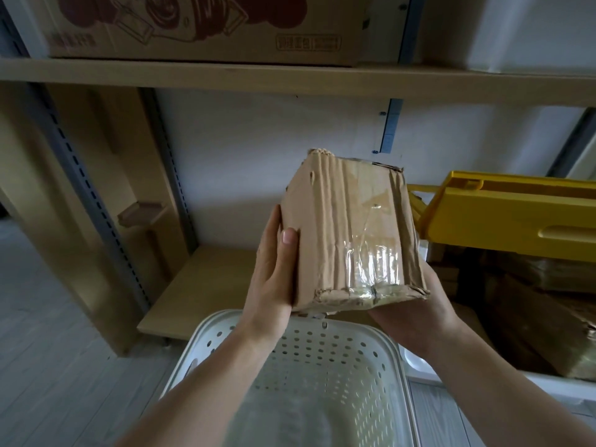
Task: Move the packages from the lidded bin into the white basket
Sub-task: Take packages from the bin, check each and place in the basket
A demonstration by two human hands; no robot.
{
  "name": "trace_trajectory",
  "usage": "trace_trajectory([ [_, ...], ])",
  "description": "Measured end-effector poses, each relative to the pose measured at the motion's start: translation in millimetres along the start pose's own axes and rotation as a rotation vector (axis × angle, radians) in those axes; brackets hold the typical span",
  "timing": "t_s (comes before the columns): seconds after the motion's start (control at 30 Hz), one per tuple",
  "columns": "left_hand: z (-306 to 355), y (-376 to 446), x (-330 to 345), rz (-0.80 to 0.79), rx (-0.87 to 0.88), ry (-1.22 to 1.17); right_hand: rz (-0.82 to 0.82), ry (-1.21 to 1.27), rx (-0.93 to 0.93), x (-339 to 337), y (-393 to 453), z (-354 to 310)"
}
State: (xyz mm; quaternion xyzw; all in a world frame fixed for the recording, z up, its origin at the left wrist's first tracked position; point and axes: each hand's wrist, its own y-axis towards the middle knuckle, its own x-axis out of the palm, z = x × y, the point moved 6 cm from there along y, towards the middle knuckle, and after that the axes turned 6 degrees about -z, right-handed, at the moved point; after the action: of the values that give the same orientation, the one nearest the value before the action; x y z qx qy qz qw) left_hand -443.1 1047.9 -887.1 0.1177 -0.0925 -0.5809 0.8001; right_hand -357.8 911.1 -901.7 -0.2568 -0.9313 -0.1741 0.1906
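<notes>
A crumpled brown cardboard package [351,233] with clear tape hangs in the air above the far rim of the white perforated basket [325,366]. My left hand [274,272] grips its left side, thumb on the front face. My right hand [416,304] holds it from below and the right; most of its fingers are hidden behind the box. To the right stands the bin with its yellow lid [516,214] raised, and more brown taped packages [532,317] lie inside it.
A wooden shelf board [206,285] runs behind the basket, with a metal upright [171,175] at its left. A large printed carton [206,27] sits on the upper shelf. Grey floor lies at the left.
</notes>
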Motion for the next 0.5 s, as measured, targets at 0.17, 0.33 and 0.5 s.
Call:
trace_trajectory([
  [0.17,2.6,0.8,-3.1,-0.154,-0.043,-0.077,0.101,-0.16,-0.029,-3.6,0.4,2.3],
  [0.33,-6.7,-4.0,-6.8,-0.223,-0.216,-0.25,0.127,-0.352,-0.051,4.8,2.4,-5.7],
  [0.5,-13.8,-4.1,-1.6,-0.15,-0.252,-0.358,0.184,-0.37,-0.014,3.5,2.8,-2.5],
])
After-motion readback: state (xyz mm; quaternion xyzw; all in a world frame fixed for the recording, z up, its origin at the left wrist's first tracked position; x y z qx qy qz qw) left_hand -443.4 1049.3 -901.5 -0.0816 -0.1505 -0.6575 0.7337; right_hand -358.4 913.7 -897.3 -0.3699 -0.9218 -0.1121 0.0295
